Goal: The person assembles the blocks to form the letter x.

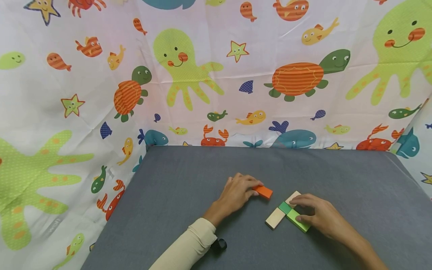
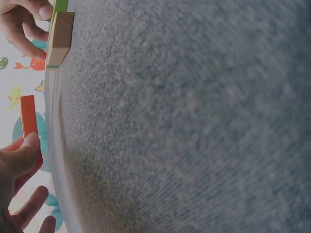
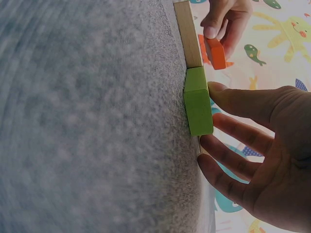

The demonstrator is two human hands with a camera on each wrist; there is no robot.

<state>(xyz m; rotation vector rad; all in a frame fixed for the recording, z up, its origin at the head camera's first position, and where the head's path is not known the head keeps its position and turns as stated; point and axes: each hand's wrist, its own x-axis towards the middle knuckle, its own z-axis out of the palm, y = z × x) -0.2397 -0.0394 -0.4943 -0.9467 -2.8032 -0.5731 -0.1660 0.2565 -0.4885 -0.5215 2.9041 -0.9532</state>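
Observation:
My left hand [image 1: 237, 191] pinches an orange wooden block [image 1: 264, 192] between thumb and fingers; in the left wrist view that block [image 2: 29, 116] appears lifted off the cloth. To its right, a flat group lies on the grey surface: a dark green block [image 1: 285, 207] between two natural wood blocks, the near one [image 1: 275, 218] and the far one [image 1: 293, 196], plus a light green block [image 1: 298, 220] running towards the right. Over this group is my right hand [image 1: 320, 215], fingers loosely spread. Its thumb is at the light green block [image 3: 198, 110], other fingertips near the far wood block.
The grey cloth-covered table [image 1: 162, 210] extends around the blocks. A small black object [image 1: 221, 244] lies by the left sleeve [image 1: 189, 245]. Behind and left hangs a white curtain [image 1: 202, 22] printed with sea animals, meeting the table's far edge.

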